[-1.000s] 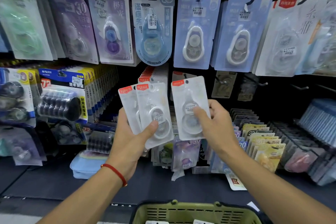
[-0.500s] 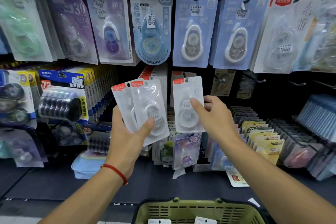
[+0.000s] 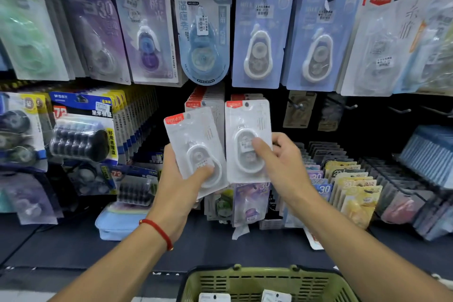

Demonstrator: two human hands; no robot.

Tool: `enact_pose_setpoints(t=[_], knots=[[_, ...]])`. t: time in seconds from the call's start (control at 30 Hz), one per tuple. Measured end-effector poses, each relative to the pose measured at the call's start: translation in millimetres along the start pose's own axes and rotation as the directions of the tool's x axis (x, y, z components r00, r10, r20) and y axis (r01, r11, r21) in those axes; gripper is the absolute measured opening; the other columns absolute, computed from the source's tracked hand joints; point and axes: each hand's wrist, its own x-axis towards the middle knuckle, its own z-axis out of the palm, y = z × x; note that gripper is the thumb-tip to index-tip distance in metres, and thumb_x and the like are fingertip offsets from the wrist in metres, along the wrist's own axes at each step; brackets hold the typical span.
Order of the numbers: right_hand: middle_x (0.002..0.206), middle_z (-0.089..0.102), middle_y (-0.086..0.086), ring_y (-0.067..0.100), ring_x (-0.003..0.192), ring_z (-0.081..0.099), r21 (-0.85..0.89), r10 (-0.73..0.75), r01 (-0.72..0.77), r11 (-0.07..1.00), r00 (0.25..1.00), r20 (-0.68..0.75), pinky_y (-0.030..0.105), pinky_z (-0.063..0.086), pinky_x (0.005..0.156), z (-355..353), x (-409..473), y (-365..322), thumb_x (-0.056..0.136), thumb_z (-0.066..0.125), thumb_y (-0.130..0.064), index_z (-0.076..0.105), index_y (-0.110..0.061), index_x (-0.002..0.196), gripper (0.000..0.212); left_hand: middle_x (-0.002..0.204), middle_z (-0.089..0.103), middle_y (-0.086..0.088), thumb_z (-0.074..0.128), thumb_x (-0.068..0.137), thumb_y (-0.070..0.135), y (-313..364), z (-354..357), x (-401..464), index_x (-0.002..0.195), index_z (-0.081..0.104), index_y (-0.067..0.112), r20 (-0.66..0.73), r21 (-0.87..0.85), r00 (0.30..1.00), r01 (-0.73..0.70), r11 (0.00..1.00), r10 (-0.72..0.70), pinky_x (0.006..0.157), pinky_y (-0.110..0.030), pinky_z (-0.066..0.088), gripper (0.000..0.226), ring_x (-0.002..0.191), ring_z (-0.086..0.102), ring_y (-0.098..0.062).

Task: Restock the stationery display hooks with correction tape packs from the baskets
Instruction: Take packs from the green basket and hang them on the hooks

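My left hand [image 3: 180, 187] grips a white correction tape pack [image 3: 196, 147] with a red top label, tilted left, thumb across its front; whether more packs sit behind it I cannot tell. My right hand [image 3: 282, 169] pinches a second identical pack [image 3: 245, 137], upright, raised in front of a hook row of the same red-labelled packs [image 3: 204, 102]. A green basket [image 3: 245, 279] sits at the bottom centre with white packs [image 3: 214, 298] inside.
Blue, purple and white correction tape cards [image 3: 259, 37] hang on the upper hooks. Bare hooks [image 3: 353, 106] stick out to the right of my hands. Yellow and grey packs [image 3: 353, 186] fill slanted racks lower right. A light blue case [image 3: 117, 223] lies on the dark shelf.
My right hand has lifted its pack up toward the hook row. My left hand has moved right and closer in, its packs now overlapping as one.
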Motion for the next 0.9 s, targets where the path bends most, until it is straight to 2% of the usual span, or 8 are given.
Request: enact_pose_setpoints(t=[0.1,0.23,0.43,0.53,0.67,0.73,0.83,0.9], knots=[[0.098,0.080,-0.003,0.014,0.090,0.077,0.007,-0.005,0.005,1.000,0.998,-0.061,0.039,0.060,0.080,-2.5,4.1,3.9,0.099,0.068,-0.043,0.064,-0.023,0.112,0.025,0.116,0.070,0.017,0.077,0.077,0.024,-2.4,-4.1,0.5,0.122,0.053,0.048,0.006,0.097,0.999,-0.034,0.995,0.033,0.082,-0.027,0.061,0.056,0.108,0.070,-0.005],[0.094,0.080,-0.007,0.012,0.086,0.077,-0.001,-0.037,0.037,0.999,0.993,-0.114,0.033,0.059,0.075,-2.0,7.7,1.3,0.096,0.072,-0.045,0.067,-0.022,0.111,0.028,0.115,0.069,0.018,0.078,0.076,0.028,-2.4,-5.2,1.2,0.117,0.049,0.054,0.003,0.152,0.999,-0.039,0.988,0.039,0.078,-0.021,0.061,0.056,0.106,0.070,-0.004],[0.087,0.080,-0.005,0.021,0.083,0.077,-0.008,-0.070,0.070,0.998,0.982,-0.176,0.043,0.060,0.075,2.8,4.8,-8.5,0.094,0.076,-0.041,0.070,-0.020,0.105,0.025,0.114,0.069,0.001,0.070,0.072,0.022,3.3,-2.5,-0.7,0.107,0.047,0.051,-0.060,0.149,0.998,0.001,0.989,0.008,0.082,-0.054,0.063,0.050,0.103,0.071,-0.019],[0.086,0.080,-0.008,0.017,0.083,0.077,-0.046,-0.066,0.059,0.997,0.981,-0.181,0.048,0.062,0.080,2.3,4.2,-11.3,0.093,0.076,-0.044,0.070,-0.020,0.105,0.027,0.112,0.070,0.004,0.069,0.073,0.019,7.5,-2.0,-1.4,0.107,0.051,0.051,-0.082,0.128,0.996,-0.011,0.992,0.021,0.081,-0.061,0.062,0.050,0.104,0.071,-0.022],[0.129,0.065,-0.007,0.017,0.120,0.060,-0.425,-0.064,-0.009,0.905,0.985,-0.158,0.044,0.052,0.099,0.5,2.9,-4.6,0.093,0.064,-0.062,0.053,-0.022,0.137,0.061,0.112,0.073,0.010,0.071,0.073,0.014,9.9,-0.6,-3.3,0.117,0.056,0.050,-0.067,0.111,0.997,-0.039,0.993,0.047,0.086,-0.055,0.062,0.059,0.107,0.072,-0.017],[0.134,0.056,-0.009,0.015,0.123,0.053,-0.513,-0.133,0.055,0.857,0.984,-0.117,0.036,0.047,0.099,2.3,-0.5,-2.5,0.095,0.062,-0.058,0.048,-0.025,0.140,0.058,0.115,0.075,0.010,0.077,0.075,0.010,9.5,2.2,-4.9,0.128,0.055,0.044,-0.015,0.122,0.999,-0.045,0.992,0.047,0.084,-0.042,0.065,0.067,0.106,0.073,-0.013],[0.109,0.074,-0.017,-0.001,0.101,0.068,-0.290,-0.038,0.079,0.954,0.989,0.145,0.020,0.050,0.081,9.1,-4.7,-2.3,0.097,0.067,-0.048,0.064,-0.031,0.118,0.027,0.117,0.077,0.008,0.078,0.084,-0.008,7.7,7.4,-7.5,0.142,0.049,0.038,0.110,0.110,0.994,-0.010,0.994,-0.003,0.084,-0.028,0.063,0.079,0.108,0.074,-0.013],[0.102,0.079,-0.014,0.003,0.092,0.075,-0.158,0.008,0.023,0.987,0.981,0.194,0.025,0.056,0.073,12.6,-5.6,1.5,0.098,0.070,-0.038,0.066,-0.028,0.108,0.015,0.117,0.077,0.008,0.076,0.088,-0.006,8.4,10.8,-9.6,0.147,0.045,0.038,0.163,0.124,0.986,-0.002,0.992,-0.018,0.083,-0.023,0.060,0.081,0.109,0.074,-0.012]])
